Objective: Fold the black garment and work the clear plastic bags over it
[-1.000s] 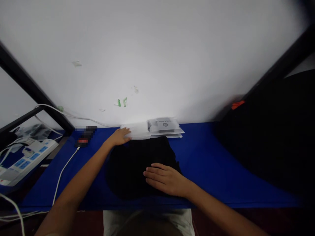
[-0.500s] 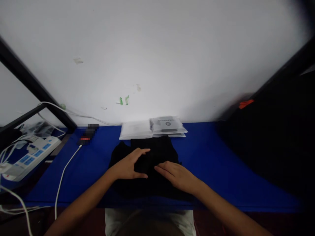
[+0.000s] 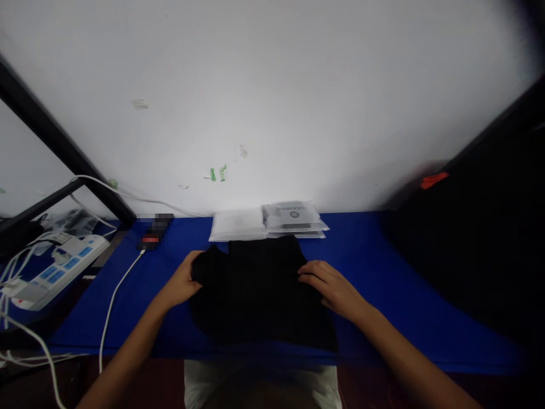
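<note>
A folded black garment (image 3: 264, 289) lies on the blue-covered table, its kind unclear because the cloth is so dark. At its upper left edge, my left hand (image 3: 183, 281) is closed round a bunched part, the thumb and forefinger on either side of the cloth. My right hand (image 3: 334, 289) is at the right edge, its fingers bent over the fabric and the thumb lower down beside it. The fingertips of both hands are partly lost against the black cloth.
Behind the garment lie white packets (image 3: 238, 223) and clear printed bags (image 3: 293, 216) against the wall. A white power strip (image 3: 63, 272) with cables is at left, near a dark device (image 3: 155, 233) on a white cord. A large black mass (image 3: 468, 255) fills the right side.
My hands have moved apart from the middle of the garment to its left and right edges. The left hand has closed on the cloth, and the garment's lower right corner now shows.
</note>
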### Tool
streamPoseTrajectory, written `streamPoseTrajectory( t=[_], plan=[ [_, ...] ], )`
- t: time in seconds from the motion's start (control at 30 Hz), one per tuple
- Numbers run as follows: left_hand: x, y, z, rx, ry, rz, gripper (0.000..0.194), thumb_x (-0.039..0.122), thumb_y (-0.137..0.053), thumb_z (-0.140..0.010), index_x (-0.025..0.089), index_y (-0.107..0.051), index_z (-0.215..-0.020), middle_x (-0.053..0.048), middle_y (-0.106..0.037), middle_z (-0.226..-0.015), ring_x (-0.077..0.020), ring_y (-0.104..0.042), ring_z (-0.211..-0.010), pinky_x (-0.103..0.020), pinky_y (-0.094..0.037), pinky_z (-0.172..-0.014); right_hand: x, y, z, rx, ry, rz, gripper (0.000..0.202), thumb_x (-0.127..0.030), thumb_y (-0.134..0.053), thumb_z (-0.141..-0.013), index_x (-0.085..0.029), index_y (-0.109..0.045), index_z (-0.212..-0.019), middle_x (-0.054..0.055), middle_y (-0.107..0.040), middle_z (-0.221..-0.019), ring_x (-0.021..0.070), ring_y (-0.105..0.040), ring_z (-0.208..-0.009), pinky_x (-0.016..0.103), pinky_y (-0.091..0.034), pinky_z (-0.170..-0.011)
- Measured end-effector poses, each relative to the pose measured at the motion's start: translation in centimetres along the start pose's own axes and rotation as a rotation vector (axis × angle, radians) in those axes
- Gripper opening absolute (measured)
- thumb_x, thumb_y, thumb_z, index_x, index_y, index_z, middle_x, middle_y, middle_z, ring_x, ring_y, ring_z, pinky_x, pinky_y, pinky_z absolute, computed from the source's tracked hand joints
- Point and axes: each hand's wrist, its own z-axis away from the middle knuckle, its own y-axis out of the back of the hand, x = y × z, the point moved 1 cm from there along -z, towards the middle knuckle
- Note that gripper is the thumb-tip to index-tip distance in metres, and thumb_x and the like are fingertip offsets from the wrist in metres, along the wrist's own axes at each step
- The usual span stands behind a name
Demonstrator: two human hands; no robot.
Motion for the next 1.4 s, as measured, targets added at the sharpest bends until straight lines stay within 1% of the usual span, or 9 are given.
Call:
streamPoseTrajectory(
  t=[0.17, 0.3, 0.43, 0.6, 0.83, 0.97, 1.13, 1.27, 1.4],
  plan=[
    [-4.0, 2.2, 0.2, 0.115, 0.072, -0.115, 0.044, 0.015, -0.05, -0.072, 0.018, -0.059, -0.115, -0.01, -0.063, -0.118, -0.0285, -0.059, -0.114, -0.05, -0.046, -0.101, 0.7, 0.4, 1.1, -0.074, -0.084, -0.065, 0.056, 0.004, -0.039, -0.074, -0.02, -0.06, -0.12, 0.012, -0.063, -0.12, 0.0236, -0.057, -0.113, 0.045, -0.051, -0.093],
    [-2.2, 2.6, -0.1, 0.317, 0.056, -0.201, 0.032, 0.019, -0.045, -0.085, 0.021, -0.06, -0.112, -0.008, -0.063, -0.116, -0.0252, -0.059, -0.112, -0.047, -0.046, -0.101, 0.6, 1.1, 1.1, -0.01, -0.114, -0.229, 0.044, -0.004, -0.039, -0.088, -0.021, -0.058, -0.123, 0.012, -0.063, -0.121, 0.0223, -0.058, -0.115, 0.044, -0.052, -0.094],
    [1.3, 1.3, -0.8, 0.03, -0.164, -0.218, 0.034, 0.036, -0.062, -0.088, 0.026, -0.061, -0.12, -0.009, -0.057, -0.13, -0.0264, -0.052, -0.123, -0.046, -0.043, -0.105, -0.1, 1.4, 0.5, -0.091, -0.176, -0.29, 0.036, -0.023, -0.053, -0.093, -0.021, -0.052, -0.129, 0.013, -0.063, -0.122, 0.0246, -0.057, -0.117, 0.046, -0.051, -0.096],
    [2.3, -0.4, -1.8, -0.208, -0.226, -0.304, 0.051, 0.047, -0.074, -0.078, 0.03, -0.062, -0.124, -0.01, -0.052, -0.138, -0.0329, -0.044, -0.13, -0.057, -0.035, -0.107, -0.3, 1.0, 0.2, -0.15, -0.259, -0.28, 0.029, -0.027, -0.057, -0.091, -0.02, -0.057, -0.119, 0.013, -0.062, -0.123, 0.0252, -0.058, -0.116, 0.047, -0.05, -0.097],
    [3.1, -1.8, -3.2, -0.21, -0.268, -0.249, 0.012, 0.028, -0.058, -0.093, 0.026, -0.069, -0.098, -0.007, -0.058, -0.127, -0.0251, -0.051, -0.122, -0.049, -0.038, -0.104, 0.3, 0.8, -0.6, -0.1, -0.399, -0.4, 0.015, -0.026, -0.053, -0.089, -0.022, -0.058, -0.103, 0.011, -0.065, -0.117, 0.0248, -0.062, -0.109, 0.046, -0.052, -0.091],
    [2.9, -2.2, -3.9, -0.171, -0.257, -0.177, 0.015, 0.024, -0.051, -0.096, 0.022, -0.065, -0.092, -0.007, -0.063, -0.12, -0.0222, -0.057, -0.112, -0.044, -0.044, -0.099, 0.5, 0.8, -0.9, -0.118, -0.45, -0.423, 0.013, -0.026, -0.052, -0.089, -0.022, -0.059, -0.098, 0.011, -0.064, -0.116, 0.0245, -0.061, -0.109, 0.047, -0.049, -0.094],
    [1.9, -2.8, -4.7, -0.099, -0.165, -0.185, 0.018, 0.026, -0.045, -0.097, 0.02, -0.06, -0.089, -0.007, -0.066, -0.11, -0.0231, -0.06, -0.106, -0.042, -0.048, -0.093, 0.6, 0.7, -1.0, -0.239, -0.472, -0.434, 0.031, -0.034, -0.063, -0.082, -0.023, -0.058, -0.111, 0.011, -0.061, -0.124, 0.027, -0.057, -0.116, 0.048, -0.045, -0.1],
    [2.2, -2.9, -4.9, -0.034, -0.117, -0.274, 0.019, 0.028, -0.044, -0.098, 0.02, -0.06, -0.094, -0.009, -0.066, -0.109, -0.0262, -0.06, -0.106, -0.044, -0.047, -0.091, 1.0, 0.3, -1.2, -0.201, -0.538, -0.421, 0.029, -0.038, -0.058, -0.085, -0.023, -0.058, -0.11, 0.01, -0.062, -0.121, 0.0279, -0.058, -0.114, 0.048, -0.044, -0.1],
    [3.4, -2.6, -4.3, -0.18, -0.251, -0.201, 0.042, 0.053, -0.064, -0.085, 0.023, -0.06, -0.114, -0.01, -0.057, -0.128, -0.0281, -0.053, -0.118, -0.044, -0.042, -0.1, 1.0, 0.3, -1.3, -0.203, -0.559, -0.431, 0.03, -0.041, -0.055, -0.087, -0.023, -0.059, -0.111, 0.01, -0.063, -0.118, 0.0273, -0.06, -0.108, 0.046, -0.048, -0.094]
  ],
)
